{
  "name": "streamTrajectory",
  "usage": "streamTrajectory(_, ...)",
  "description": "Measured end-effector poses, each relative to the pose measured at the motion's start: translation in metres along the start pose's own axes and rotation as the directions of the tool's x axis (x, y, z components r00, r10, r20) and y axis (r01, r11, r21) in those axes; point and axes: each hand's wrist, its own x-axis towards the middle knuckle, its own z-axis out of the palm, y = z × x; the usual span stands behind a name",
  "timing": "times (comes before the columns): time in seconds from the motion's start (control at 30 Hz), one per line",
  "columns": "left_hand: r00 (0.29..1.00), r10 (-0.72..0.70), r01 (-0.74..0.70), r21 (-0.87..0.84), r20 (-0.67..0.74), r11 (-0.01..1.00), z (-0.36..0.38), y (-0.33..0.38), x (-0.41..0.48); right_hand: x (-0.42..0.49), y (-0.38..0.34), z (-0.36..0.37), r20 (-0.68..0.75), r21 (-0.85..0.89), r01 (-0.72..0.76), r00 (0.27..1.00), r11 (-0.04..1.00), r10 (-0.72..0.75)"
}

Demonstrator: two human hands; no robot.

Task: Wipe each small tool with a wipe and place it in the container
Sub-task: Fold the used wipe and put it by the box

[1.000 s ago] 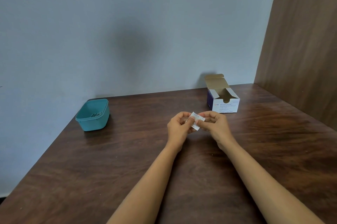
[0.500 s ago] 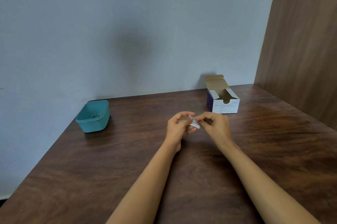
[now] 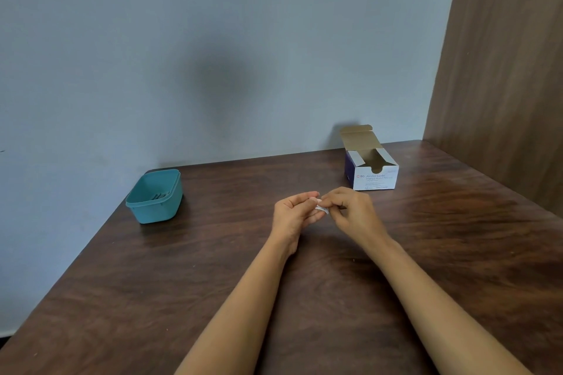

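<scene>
Over the middle of the dark wooden table (image 3: 457, 252), my left hand (image 3: 294, 214) and my right hand (image 3: 353, 211) meet and both pinch a small white wipe packet (image 3: 322, 209). Most of the packet is hidden between the fingertips. A teal plastic container (image 3: 155, 196) stands at the back left of the table, with some dark small tools lying inside it. An open white and blue box of alcohol swabs (image 3: 371, 175) sits at the back right, just beyond my right hand.
A pale blue wall (image 3: 213, 54) runs along the far edge of the table. A brown wooden panel (image 3: 502, 69) closes off the right side. The table's left edge slants from behind the container towards the lower left.
The packet was held flat and wide between both hands a second ago. It now shows much smaller, folded in between the fingertips, and the two hands have closed in together.
</scene>
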Motion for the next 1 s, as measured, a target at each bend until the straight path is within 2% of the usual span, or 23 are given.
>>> streamTrajectory(0.1,0.998,0.052,-0.050,0.073,-0.020,0.996,-0.001,0.001,0.002,0.000,0.000,0.004,-0.045,0.237,-0.189,0.978,0.953,0.205)
streamTrajectory(0.2,0.991,0.130,-0.126,0.156,-0.019,0.980,0.000,-0.002,0.002,0.003,0.003,0.008,0.026,0.510,-0.442,0.865,0.738,0.501)
streamTrajectory(0.33,0.972,0.233,-0.233,0.234,0.028,0.944,0.002,-0.006,0.001,0.000,-0.003,0.006,0.160,0.559,-0.578,0.779,0.595,0.606)
streamTrajectory(0.43,0.962,0.272,-0.269,0.276,0.028,0.923,0.003,-0.007,0.000,0.000,-0.007,0.004,0.203,0.629,-0.596,0.746,0.500,0.634)
streamTrajectory(0.57,0.970,0.243,-0.237,0.293,0.013,0.927,0.003,-0.008,0.001,0.002,-0.005,0.005,0.127,0.592,-0.571,0.763,0.569,0.633)
streamTrajectory(0.77,0.982,0.186,-0.171,0.276,-0.030,0.946,0.005,-0.009,0.001,0.002,0.004,0.011,-0.001,0.272,-0.518,0.842,0.811,0.539)
streamTrajectory(1.0,0.980,0.119,-0.085,0.205,-0.159,0.975,0.015,-0.006,0.002,0.004,-0.004,0.012,-0.087,0.170,-0.457,0.876,0.873,0.475)
